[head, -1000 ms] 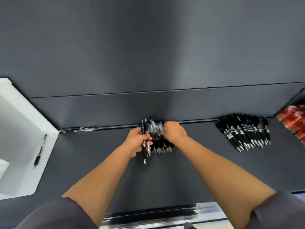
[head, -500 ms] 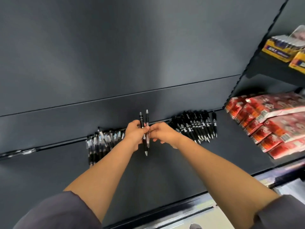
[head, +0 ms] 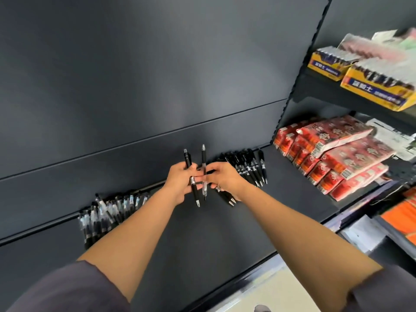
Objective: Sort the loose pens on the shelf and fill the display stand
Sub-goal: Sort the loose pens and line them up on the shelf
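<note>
Left hand (head: pixel 177 184) grips black pen (head: pixel 194 192), right hand (head: pixel 225 180) clear pen (head: pixel 204 162), Chinese-labelled boxes (head: pixel 378 92)

Left pen pile (head: pixel 108 212) on shelf (head: pixel 202 248), right pen pile (head: pixel 249 164) — packets (head: pixel 333 158) rightmost

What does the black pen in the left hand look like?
The black pen is dark plastic with a silver band at its middle, a silver tip and a push button on top. It is nearly upright, tip down. The left hand grips its middle. A clear pen, pinched by the right hand, stands beside it.
</note>
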A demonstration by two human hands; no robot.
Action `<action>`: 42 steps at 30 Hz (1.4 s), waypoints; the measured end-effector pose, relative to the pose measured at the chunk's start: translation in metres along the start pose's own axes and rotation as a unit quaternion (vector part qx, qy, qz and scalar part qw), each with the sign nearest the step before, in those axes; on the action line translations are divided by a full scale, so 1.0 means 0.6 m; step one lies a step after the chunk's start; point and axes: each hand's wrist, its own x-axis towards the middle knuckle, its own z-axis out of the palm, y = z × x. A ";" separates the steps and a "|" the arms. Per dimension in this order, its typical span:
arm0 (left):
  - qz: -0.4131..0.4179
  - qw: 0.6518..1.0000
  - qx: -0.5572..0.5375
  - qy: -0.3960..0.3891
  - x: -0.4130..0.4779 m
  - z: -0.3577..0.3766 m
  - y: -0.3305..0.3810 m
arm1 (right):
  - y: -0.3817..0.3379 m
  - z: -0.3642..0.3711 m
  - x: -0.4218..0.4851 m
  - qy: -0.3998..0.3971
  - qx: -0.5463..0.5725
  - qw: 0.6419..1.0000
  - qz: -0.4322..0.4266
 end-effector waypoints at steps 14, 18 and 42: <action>0.039 0.974 0.160 0.156 -0.064 -0.241 -0.008 | -0.061 0.213 0.041 -0.092 -0.286 0.932 -0.202; 0.017 0.968 0.175 0.180 -0.090 -0.304 -0.023 | -0.056 0.260 0.039 -0.153 -0.529 0.782 -0.291; -0.021 0.984 0.160 0.072 -0.070 -0.208 -0.068 | 0.002 0.178 -0.006 -0.009 -0.632 0.775 0.004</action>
